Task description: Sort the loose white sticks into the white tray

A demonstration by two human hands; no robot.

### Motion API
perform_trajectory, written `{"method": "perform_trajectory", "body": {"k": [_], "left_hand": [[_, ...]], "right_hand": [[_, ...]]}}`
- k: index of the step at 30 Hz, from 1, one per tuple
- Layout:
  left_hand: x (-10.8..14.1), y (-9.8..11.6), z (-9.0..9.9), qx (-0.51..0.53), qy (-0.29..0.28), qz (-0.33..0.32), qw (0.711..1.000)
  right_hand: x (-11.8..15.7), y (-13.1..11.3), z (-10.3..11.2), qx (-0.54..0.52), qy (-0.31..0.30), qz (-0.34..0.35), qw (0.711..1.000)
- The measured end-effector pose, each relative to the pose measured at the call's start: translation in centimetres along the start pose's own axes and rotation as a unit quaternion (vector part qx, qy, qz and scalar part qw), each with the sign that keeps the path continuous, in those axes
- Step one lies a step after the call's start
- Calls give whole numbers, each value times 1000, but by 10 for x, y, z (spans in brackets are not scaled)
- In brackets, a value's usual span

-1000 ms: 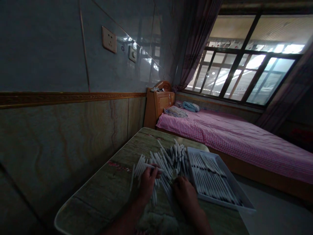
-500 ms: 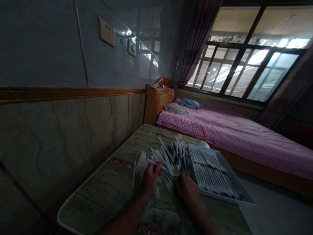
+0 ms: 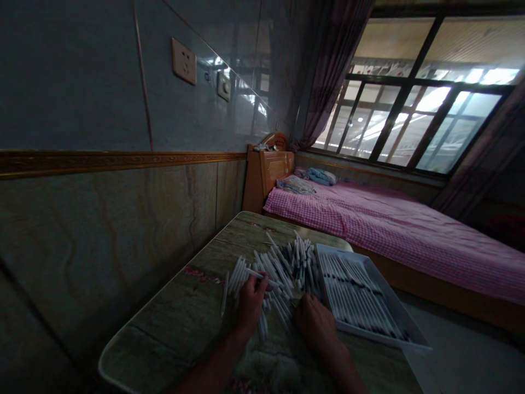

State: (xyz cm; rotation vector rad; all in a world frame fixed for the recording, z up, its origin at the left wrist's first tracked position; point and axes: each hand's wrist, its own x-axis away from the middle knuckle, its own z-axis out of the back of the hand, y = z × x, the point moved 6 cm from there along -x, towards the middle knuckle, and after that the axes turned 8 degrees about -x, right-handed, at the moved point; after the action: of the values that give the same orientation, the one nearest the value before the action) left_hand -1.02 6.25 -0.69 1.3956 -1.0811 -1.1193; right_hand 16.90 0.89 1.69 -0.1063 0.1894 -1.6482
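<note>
Left-hand fingers (image 3: 257, 293) closed on one slim white stick (image 3: 260, 277) over a loose heap of sticks (image 3: 287, 268) on the mottled worktop (image 3: 172, 328); right-hand fingers (image 3: 314, 317) lay slightly apart at the heap's near edge. Each looked light, stiff, best pinched mid-length.

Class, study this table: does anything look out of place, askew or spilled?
The white rods on the tabletop lie in a jumbled, crisscrossing heap, unlike the neat parallel rows in the white tray.
</note>
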Motion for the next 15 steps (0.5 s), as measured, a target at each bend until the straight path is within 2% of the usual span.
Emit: {"method": "perform_trajectory", "body": {"k": [10,15], "left_hand": [[1,3,-5,27,0,18,999],[1,2,-6,88,-9,36,995]], "right_hand": [[0,3,-2,-8,-18,-5,1000],[0,4,3,-34,6,0,999]]}}
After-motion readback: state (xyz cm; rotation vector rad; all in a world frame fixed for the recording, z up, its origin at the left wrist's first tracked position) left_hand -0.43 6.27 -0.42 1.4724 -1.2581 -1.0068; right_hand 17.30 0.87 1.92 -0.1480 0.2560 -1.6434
